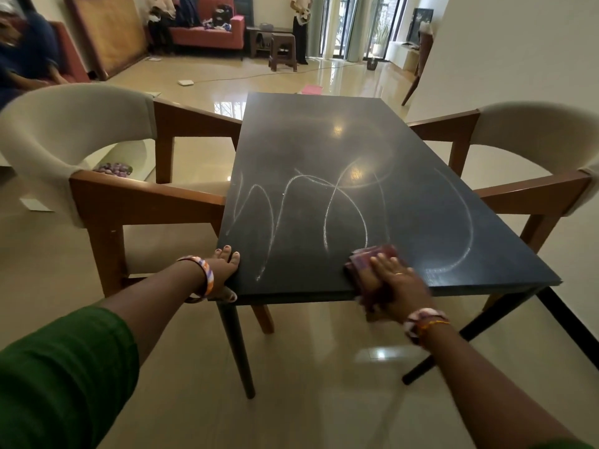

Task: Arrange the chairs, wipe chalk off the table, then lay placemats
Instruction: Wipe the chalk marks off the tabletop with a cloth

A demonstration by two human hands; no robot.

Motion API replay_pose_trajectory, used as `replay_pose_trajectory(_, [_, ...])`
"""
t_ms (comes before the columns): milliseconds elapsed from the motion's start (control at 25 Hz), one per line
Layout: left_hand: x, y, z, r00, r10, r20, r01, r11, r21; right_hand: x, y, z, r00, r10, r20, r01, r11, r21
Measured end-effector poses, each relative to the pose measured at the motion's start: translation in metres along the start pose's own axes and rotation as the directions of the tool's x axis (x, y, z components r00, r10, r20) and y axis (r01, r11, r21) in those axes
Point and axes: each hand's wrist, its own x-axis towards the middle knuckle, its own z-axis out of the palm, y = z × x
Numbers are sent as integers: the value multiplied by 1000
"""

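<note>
**Cloth on the near table edge, chalk loops across the top**

Dark rectangular table (324, 150) runs from near to far, one armchair on each long side.

- Left hand (227, 267): grasps the near-left corner of the table, fingers curled over the top edge, thumb under the rim. Striped bangle (207, 277) on that wrist, green sleeve (58, 374) further up the arm.
- Right hand (395, 283): lies palm down on a dark red cloth (369, 257), fingers spread and fairly flat, pressing it to the tabletop right at the near edge. Hand and cloth are motion-blurred. Part of the cloth hangs over the edge under the wrist. Ring on one finger, threads and a bangle at the wrist.
- Chalk marks (301, 209): white looping scribbles over the near half of the top, from the left edge across to a long arc on the right. The cloth sits between the middle loops and the right arc, touching the lower end of a loop. Far half looks hazy with faint smears, ceiling lights reflected in it.
- Left armchair (74, 137): cream back, brown wood frame, armrests meeting the table's left edge.
- Right armchair (534, 147): same build, armrests meeting the right edge.

Background: glossy tiled floor, red sofa (207, 30) at the far wall with people beside it, small brown stool (283, 50) near a standing person.
</note>
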Motion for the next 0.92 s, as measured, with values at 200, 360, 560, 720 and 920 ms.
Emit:
replay_pose_trajectory(200, [-3,-6,5,998,45,-47,-45,999,6,-11,1,-5,991,118,-64,-121,991,-49])
replay_pose_trajectory(360, [3,-1,0,999,-12,-31,15,996,84,4,-109,34,927,-279,-249,269,960,-74])
replay_pose_trajectory(560, [1,5,0,997,-45,-63,48,997,57,17,-118,26,931,-361,-49,359,932,-45])
replay_pose_trajectory(720, [-4,-4,7,995,5,-98,-3,1000,20,8,-17,9,992,-106,64,111,991,-79])
replay_pose_trajectory(920, [-5,-6,10,994,39,-101,-39,999,1,-10,35,-5,984,159,77,-144,974,-177])
